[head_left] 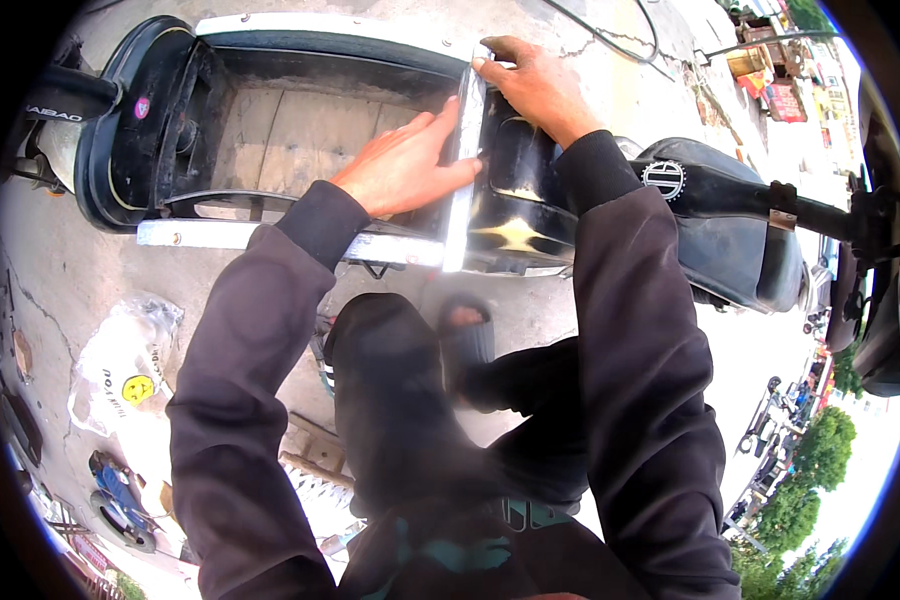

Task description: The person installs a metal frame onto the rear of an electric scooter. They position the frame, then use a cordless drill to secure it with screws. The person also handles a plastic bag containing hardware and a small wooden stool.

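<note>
A silver metal strip lies crosswise over the black scooter body, at the right end of its open floor bay. My left hand is spread beside the strip, its fingers and thumb stretched out against it and no grip closed. At the strip's far end, my right hand has its thumb and fingers closed about the edge. Two more silver strips, a far one and a near one, run along the bay's long sides. Inside the bay, the worn tan floor shows.
The black scooter seat extends to the right, the front column to the left. A white plastic bag lies on the concrete at left. My knee and sandalled foot are close to the scooter's near side. A cable crosses the ground beyond.
</note>
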Demonstrator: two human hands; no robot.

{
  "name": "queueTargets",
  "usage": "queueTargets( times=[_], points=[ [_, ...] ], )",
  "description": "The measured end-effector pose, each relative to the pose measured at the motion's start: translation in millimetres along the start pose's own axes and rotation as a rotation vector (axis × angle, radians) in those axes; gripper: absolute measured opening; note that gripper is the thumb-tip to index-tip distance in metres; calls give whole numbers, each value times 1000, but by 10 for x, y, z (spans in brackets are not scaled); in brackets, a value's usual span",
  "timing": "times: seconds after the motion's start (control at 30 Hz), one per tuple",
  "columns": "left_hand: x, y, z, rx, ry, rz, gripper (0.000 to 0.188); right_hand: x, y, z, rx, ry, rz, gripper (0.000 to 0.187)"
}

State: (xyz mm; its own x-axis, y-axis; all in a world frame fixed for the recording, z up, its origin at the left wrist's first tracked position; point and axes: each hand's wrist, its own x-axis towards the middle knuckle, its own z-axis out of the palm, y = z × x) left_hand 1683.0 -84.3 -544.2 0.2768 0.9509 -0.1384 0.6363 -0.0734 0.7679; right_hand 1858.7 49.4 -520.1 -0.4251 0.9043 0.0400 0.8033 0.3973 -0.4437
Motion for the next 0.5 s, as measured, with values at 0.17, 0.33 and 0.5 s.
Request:
queueTargets(
  times=[0.17,0.33,0.5],
  points=[
    [14,164,-16,-3,-43,-81,90,-50,-144,43,-130,100,83,48],
    [27,130,-50,-252,-140,9,95,-65,-188,-119,-81,-23,162,53],
    [98,80,9,-27,-90,-117,89,-150,-358,-45,-91,71,85,39]
  ],
)
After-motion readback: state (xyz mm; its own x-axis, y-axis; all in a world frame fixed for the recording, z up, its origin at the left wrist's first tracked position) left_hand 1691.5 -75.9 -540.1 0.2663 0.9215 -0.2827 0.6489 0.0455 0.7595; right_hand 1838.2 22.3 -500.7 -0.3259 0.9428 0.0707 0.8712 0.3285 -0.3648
